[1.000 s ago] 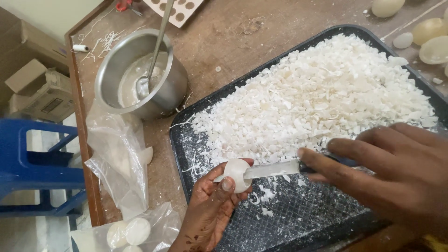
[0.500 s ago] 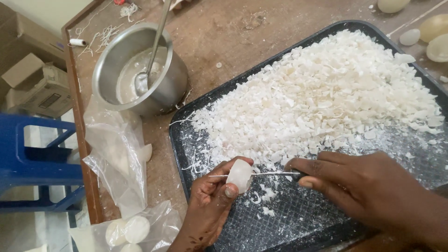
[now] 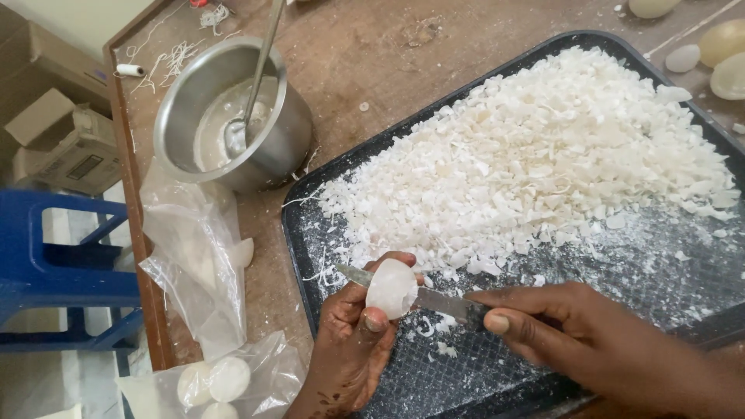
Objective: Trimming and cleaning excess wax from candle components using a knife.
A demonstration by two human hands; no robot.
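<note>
From the head camera, your left hand (image 3: 353, 341) grips a white lump (image 3: 392, 288) over the near-left corner of the black tray (image 3: 310, 182). Your right hand (image 3: 597, 345) clenches a knife (image 3: 434, 301), its blade passing behind the lump. White shavings (image 3: 543, 155) heap the tray; a steel pot (image 3: 233, 116) stands beside it.

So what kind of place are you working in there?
Probably a small craft workshop, maybe wax or soap making: a worn wooden table, a black tray heaped with white shavings, and a steel pot with a spoon.
</note>
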